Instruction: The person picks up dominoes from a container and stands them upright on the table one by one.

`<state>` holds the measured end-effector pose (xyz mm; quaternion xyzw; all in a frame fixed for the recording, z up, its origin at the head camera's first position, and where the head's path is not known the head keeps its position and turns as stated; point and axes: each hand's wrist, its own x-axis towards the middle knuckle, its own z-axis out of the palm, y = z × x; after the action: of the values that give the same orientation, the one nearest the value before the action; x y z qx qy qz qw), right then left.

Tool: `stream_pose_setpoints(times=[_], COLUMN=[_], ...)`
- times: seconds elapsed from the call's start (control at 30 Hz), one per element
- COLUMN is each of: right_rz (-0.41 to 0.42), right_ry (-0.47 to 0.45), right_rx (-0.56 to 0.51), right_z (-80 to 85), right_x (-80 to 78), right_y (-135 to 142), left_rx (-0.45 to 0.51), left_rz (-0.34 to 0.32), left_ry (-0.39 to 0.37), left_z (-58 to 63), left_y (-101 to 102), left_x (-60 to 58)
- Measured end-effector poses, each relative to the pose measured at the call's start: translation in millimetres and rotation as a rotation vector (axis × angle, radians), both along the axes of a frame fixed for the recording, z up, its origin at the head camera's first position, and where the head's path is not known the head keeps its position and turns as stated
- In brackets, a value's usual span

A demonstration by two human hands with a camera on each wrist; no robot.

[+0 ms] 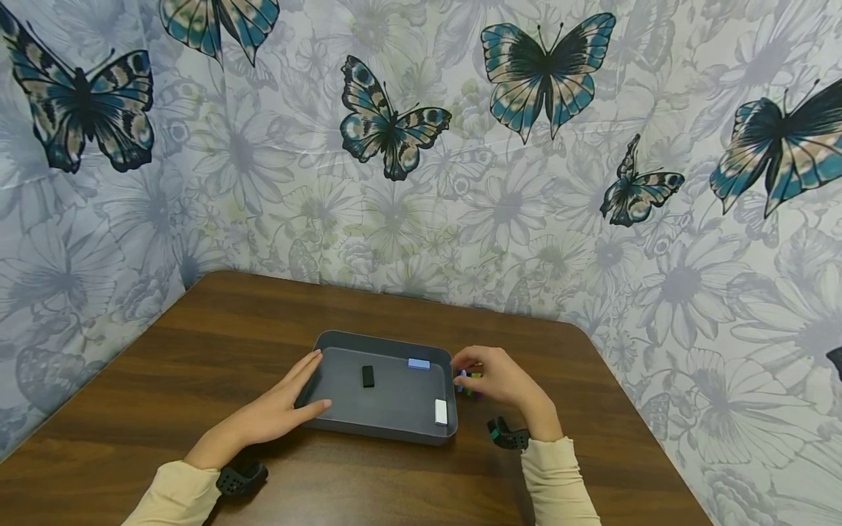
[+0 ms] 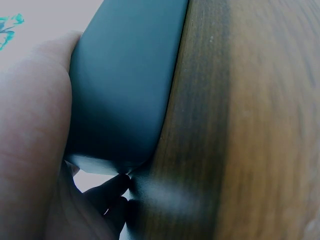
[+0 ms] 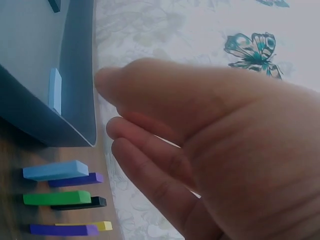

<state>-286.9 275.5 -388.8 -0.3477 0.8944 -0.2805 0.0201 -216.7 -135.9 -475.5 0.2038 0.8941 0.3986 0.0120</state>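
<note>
A shallow dark grey tray [image 1: 388, 424] lies on the table. Inside it are a black block [image 1: 368, 376], a blue block [image 1: 419, 364] near the far right and a white block [image 1: 441, 412] near the right wall. My left hand [image 1: 279, 409] rests on the tray's left near corner, fingers stretched along the left side and thumb over the near rim. Just outside the right wall, my right hand [image 1: 496, 374] hovers by several coloured blocks, with nothing visible between thumb and loosely bent fingers. The right wrist view shows a light blue block [image 3: 55, 170] and a green block [image 3: 57, 198] there.
The brown wooden table [image 1: 342, 482] reaches back to a wall covering [image 1: 395, 234] printed with flowers and butterflies. Purple, black and yellow blocks lie among the others beside the tray. A dark wrist strap sits on each forearm.
</note>
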Motion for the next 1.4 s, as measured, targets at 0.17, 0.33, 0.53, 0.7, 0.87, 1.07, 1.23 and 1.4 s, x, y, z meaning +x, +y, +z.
stream_pose_setpoints(times=[0.17,0.33,0.53,0.7,0.87,1.07,1.23,1.4], right_rz=[0.017,0.032,0.037,0.042,0.052,0.072,0.089,0.104], right_ry=[0.000,-0.003,-0.005,-0.023,-0.031,-0.019,-0.034,-0.028], right_rx=[0.030,0.054,0.073,0.083,0.106,0.148,0.164,0.182], right_z=[-1.3,-3.4,-6.8,-9.2,-11.6,-13.0,-13.6,-13.7], right_x=[0.9,1.8,2.4,2.7,2.9,5.4,6.7,6.5], right_y=[-5.3,-9.9,-15.3,-19.6,-23.9,-29.2,-31.7,-33.1], left_rx=[0.002,0.010,0.004,0.005,0.000,0.006,0.007,0.009], left_rz=[0.000,-0.002,-0.004,-0.003,-0.002,0.000,0.006,0.010], left_ry=[-0.001,-0.015,-0.008,0.006,0.001,0.000,0.001,0.004], left_z=[-0.8,-3.4,-2.4,-0.8,-1.1,-2.6,-3.5,-4.5], left_y=[0.1,0.8,0.3,0.0,0.1,0.2,0.4,0.8], left_x=[-0.5,-2.3,-1.2,0.0,-1.0,-2.1,-2.6,-3.1])
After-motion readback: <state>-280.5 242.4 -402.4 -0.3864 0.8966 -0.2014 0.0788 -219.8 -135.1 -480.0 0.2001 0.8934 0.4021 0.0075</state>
